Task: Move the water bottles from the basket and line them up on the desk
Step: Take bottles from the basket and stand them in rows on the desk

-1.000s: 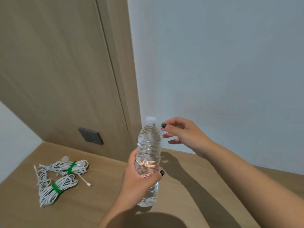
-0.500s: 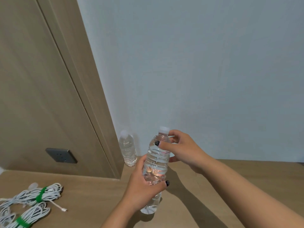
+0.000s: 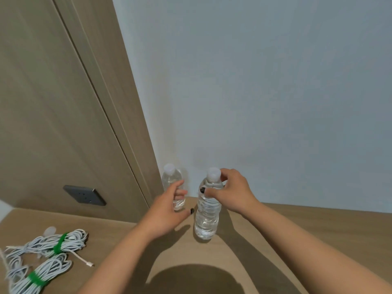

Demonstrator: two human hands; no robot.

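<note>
A clear water bottle [image 3: 206, 217] with a white cap stands upright on the wooden desk [image 3: 275, 240]. My right hand [image 3: 231, 194] grips its neck just under the cap. My left hand [image 3: 167, 211] hovers just left of it with fingers apart, holding nothing. A second clear bottle [image 3: 170, 181] stands farther back against the wall, partly hidden behind my left hand. The basket is out of view.
Bundles of white cable [image 3: 42, 262] tied with green straps lie at the desk's left front. A grey wall socket [image 3: 84, 195] sits in the wooden panel on the left. A pale wall rises right behind the bottles.
The bottle went from held in the air to standing on the desk. My left hand let go of its body and drew left; my right hand keeps the neck.
</note>
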